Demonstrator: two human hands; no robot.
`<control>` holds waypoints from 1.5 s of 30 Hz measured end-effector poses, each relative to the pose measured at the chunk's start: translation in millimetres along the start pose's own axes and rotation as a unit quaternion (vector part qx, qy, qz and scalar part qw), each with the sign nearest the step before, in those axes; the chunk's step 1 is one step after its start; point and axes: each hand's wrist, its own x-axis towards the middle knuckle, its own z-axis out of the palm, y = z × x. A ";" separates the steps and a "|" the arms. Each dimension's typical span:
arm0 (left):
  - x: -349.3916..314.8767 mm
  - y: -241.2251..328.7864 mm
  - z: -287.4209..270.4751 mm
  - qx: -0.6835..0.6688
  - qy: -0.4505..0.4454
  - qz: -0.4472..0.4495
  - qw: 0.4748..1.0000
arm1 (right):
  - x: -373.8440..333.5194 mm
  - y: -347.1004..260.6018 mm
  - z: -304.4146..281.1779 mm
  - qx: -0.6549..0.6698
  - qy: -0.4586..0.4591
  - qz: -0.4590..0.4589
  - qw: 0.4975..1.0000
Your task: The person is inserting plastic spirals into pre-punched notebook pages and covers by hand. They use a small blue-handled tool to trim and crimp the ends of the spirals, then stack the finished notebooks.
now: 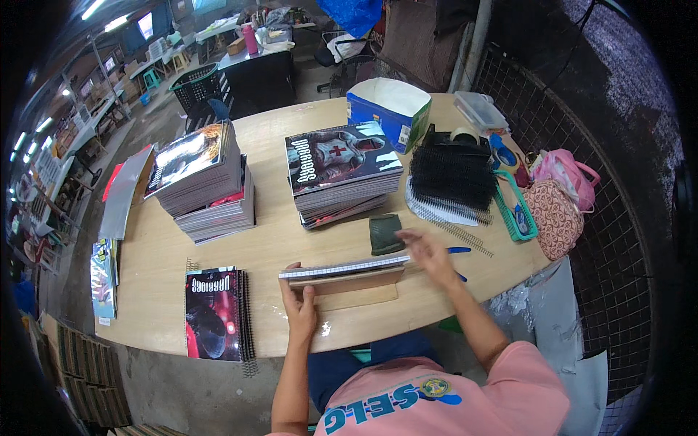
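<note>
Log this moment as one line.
left hand: steadies punched notebook block on wooden jig | right hand: at block's right end, blurred | black spiral coils: behind

Wooden table (160, 247), notebook stacks (207, 182), spiral coils (451, 174)

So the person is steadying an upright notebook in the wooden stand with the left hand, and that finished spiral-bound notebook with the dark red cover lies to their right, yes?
Not quite. The head view shows the finished notebook lying to the person's left, near the table's front edge. The left hand does steady the upright notebook in the wooden stand.

Evenly daylit, fisheye-bent dark rim, right hand (430, 254) motion-blurred.
</note>
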 end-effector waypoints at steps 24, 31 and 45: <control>28.0 91.3 92.2 0.334 -0.092 0.327 0.879 | -14.2 -97.7 -10.0 -0.234 -0.098 -0.224 0.941; 25.6 92.7 89.2 0.347 -0.087 0.324 0.876 | -11.8 -94.9 -10.5 -0.210 -0.122 -0.246 0.938; 29.1 104.3 94.8 0.390 -0.133 0.324 0.852 | -0.6 -80.0 -20.3 -0.148 -0.007 -0.170 0.974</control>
